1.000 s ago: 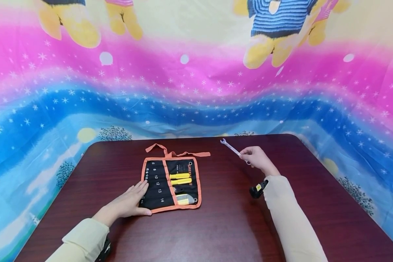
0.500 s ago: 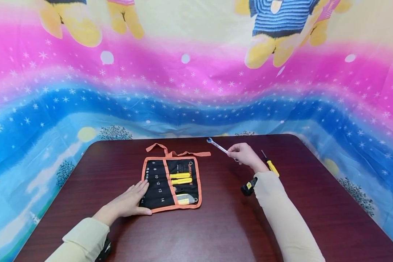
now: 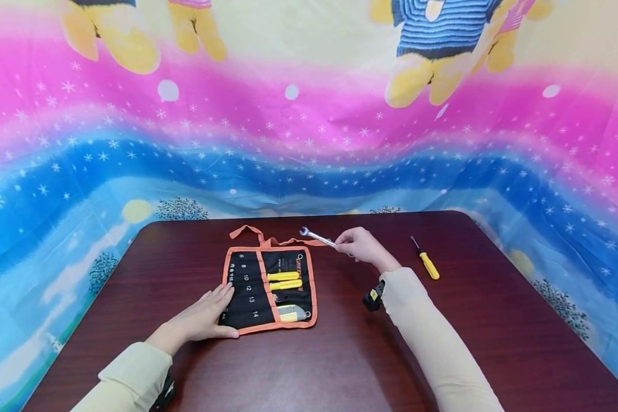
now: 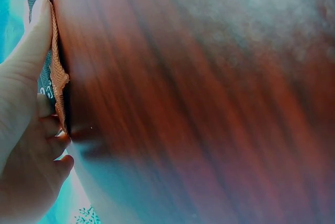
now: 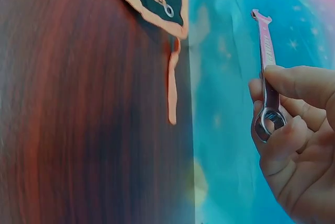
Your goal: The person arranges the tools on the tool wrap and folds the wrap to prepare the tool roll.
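My right hand (image 3: 363, 249) pinches a silver combination wrench (image 3: 316, 236) by its ring end, between thumb and fingers. The open end points left, raised over the far right corner of a black tool pouch (image 3: 244, 308) with orange edging. In the right wrist view the ring end of the wrench (image 5: 266, 51) shows beside the curled fingers. My left hand (image 3: 201, 316) rests with straight fingers on the pouch's left edge, thumb at its near corner. Numbers mark the pouch's left slots. Two yellow handles (image 3: 285, 284) and a grey-and-yellow utility knife (image 3: 291, 313) sit in its right-hand pockets.
A yellow-handled screwdriver (image 3: 429, 266) lies on the dark wooden table (image 3: 335, 372) to the right. The pouch's orange tie strap (image 3: 283, 242) stretches along its far side. A colourful printed cloth (image 3: 309, 171) hangs behind the table's far edge.
My right hand has carried the wrench leftward to the pouch's far right corner, uncovering the screwdriver that the arm hid. My left hand stays in place on the pouch.
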A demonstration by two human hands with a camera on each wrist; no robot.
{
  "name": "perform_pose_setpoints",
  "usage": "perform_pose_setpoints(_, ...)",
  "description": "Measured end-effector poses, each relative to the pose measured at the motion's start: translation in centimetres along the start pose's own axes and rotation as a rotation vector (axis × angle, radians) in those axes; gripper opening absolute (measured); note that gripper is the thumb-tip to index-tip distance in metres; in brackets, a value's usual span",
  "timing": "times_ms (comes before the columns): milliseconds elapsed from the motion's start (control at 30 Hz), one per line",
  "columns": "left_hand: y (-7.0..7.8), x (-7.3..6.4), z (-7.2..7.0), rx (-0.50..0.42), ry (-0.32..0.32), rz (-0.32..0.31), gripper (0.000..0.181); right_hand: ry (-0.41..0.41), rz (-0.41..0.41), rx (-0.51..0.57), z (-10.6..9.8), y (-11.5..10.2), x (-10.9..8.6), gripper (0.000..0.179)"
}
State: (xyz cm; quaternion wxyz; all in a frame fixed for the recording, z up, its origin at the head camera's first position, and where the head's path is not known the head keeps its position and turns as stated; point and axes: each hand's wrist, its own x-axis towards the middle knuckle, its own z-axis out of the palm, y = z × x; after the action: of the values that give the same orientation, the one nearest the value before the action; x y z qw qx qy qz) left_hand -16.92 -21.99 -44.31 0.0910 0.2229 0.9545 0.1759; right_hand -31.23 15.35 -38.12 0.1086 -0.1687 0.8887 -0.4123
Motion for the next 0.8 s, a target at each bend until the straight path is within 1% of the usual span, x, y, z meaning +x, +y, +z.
perform_pose_setpoints(200, 0.1, -0.1, 0.0, -0.003, -0.001, 0.005, 0.102, -0.033, -0.003, -0.004, 1.4, -0.7, 0.6, 0.019)
perform_pose_setpoints(400, 0.2, -0.2, -0.2, -0.002, -0.003, 0.005, 0.101, -0.081, -0.005, -0.020, 2.7, -1.5, 1.3, 0.018)
perform_pose_setpoints(533, 0.3, -0.2, -0.3, -0.005, -0.007, 0.003, 0.101, -0.117, 0.010, -0.034, 3.8, -1.7, 1.7, 0.017)
perform_pose_setpoints(800, 0.4, -0.2, -0.3, -0.002, -0.005, 0.000, 0.102, -0.155, 0.024, -0.059, 5.3, -2.1, 2.1, 0.012)
